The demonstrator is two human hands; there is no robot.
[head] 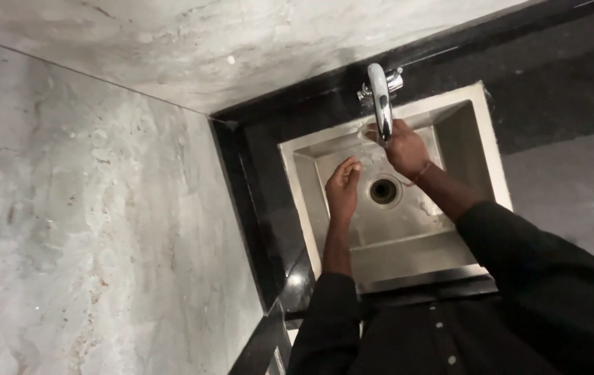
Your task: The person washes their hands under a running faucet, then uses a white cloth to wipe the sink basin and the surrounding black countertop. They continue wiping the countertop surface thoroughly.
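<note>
Hands (pixel 373 170) over square steel sink (pixel 325 208)

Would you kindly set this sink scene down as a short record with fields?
setting: steel sink set in a black counter, grey stone walls
tap: chrome tap at the back rim, spout reaching over the basin
drain: round drain in the basin floor
right hand: right hand raised just under the spout tip, fingers curled, nothing held
left hand: left hand over the basin left of the drain, fingers bent, nothing held
clothing: dark long sleeves
water: no clear stream visible
</note>
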